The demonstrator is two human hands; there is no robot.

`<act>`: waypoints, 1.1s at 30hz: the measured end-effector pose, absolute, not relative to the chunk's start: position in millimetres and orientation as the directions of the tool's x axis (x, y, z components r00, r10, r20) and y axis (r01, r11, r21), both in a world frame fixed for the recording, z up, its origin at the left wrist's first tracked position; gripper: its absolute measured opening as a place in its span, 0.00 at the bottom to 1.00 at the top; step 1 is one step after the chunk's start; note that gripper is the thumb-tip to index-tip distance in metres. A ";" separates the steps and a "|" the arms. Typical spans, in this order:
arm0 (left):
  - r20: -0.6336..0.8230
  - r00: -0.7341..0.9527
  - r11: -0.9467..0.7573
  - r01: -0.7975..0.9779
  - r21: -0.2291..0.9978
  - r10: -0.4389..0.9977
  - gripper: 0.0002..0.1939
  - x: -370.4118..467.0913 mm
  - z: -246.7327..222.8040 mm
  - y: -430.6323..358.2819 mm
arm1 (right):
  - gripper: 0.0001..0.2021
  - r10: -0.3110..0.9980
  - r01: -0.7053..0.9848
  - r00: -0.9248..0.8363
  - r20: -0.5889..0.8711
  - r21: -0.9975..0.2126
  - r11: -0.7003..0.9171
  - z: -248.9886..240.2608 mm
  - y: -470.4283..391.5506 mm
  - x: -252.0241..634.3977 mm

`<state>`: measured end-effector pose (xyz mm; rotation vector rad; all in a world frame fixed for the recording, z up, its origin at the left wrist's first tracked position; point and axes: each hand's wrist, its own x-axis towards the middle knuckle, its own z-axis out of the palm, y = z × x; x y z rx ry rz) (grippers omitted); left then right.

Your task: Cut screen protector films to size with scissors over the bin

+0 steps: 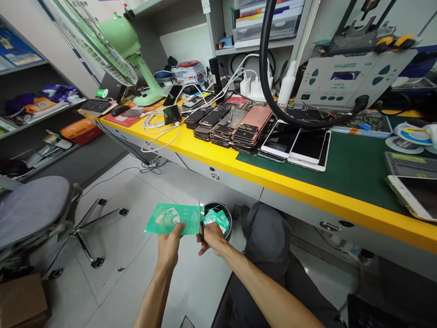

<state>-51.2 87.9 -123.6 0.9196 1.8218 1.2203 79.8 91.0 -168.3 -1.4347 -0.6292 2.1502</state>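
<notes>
Grey tiles are covering the floor (pixel 126 273), and some light is reflecting on them. A long desk (pixel 355 212) with a yellow edge is running across the room, and grey drawers (pixel 235 183) are sitting below it. At left, a wheeled chair (pixel 34 207) is standing near open shelves (pixel 43 120).

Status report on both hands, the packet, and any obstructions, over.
Left hand gripping green packet. Right hand holding scissors at packet's right end. Bin close by, green wrappers inside. No obstruction visible.
</notes>
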 end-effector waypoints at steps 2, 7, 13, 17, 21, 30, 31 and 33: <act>-0.301 -0.425 0.356 0.054 0.933 0.854 0.07 -53.9 -157.0 100.7 | 0.15 0.565 -0.101 -0.327 -0.757 -0.567 -0.818 -187.2 101.8 79.2; -0.525 -0.404 0.535 -0.097 0.839 0.749 0.10 -62.4 -227.9 121.6 | 0.17 0.446 -0.034 -0.297 -0.844 -0.458 -0.888 -233.2 125.3 73.7; -0.710 -0.367 0.695 -0.200 0.691 0.600 0.16 -69.1 -288.2 139.1 | 0.17 0.325 0.042 -0.259 -0.910 -0.347 -0.937 -284.8 147.9 68.7; -0.772 -0.361 0.751 -0.232 0.618 0.524 0.17 -69.1 -315.3 148.4 | 0.17 0.268 0.057 -0.245 -0.932 -0.289 -0.955 -312.5 157.7 66.8; -0.801 -0.362 0.778 -0.252 0.576 0.477 0.17 -70.9 -331.1 153.0 | 0.17 0.240 0.055 -0.237 -0.941 -0.260 -0.964 -331.3 160.6 62.5; -0.778 -0.376 0.734 -0.289 0.614 0.503 0.16 -87.1 -331.1 149.4 | 0.17 0.228 0.092 -0.194 -0.954 -0.249 -0.964 -340.9 154.6 63.5; -0.765 -0.381 0.717 -0.293 0.632 0.519 0.16 -91.4 -326.1 147.6 | 0.17 0.226 0.107 -0.182 -0.957 -0.247 -0.963 -339.0 153.2 66.4; -0.734 -0.390 0.677 -0.300 0.673 0.557 0.14 -100.0 -311.7 142.6 | 0.17 0.237 0.134 -0.151 -0.960 -0.258 -0.957 -332.5 150.5 73.5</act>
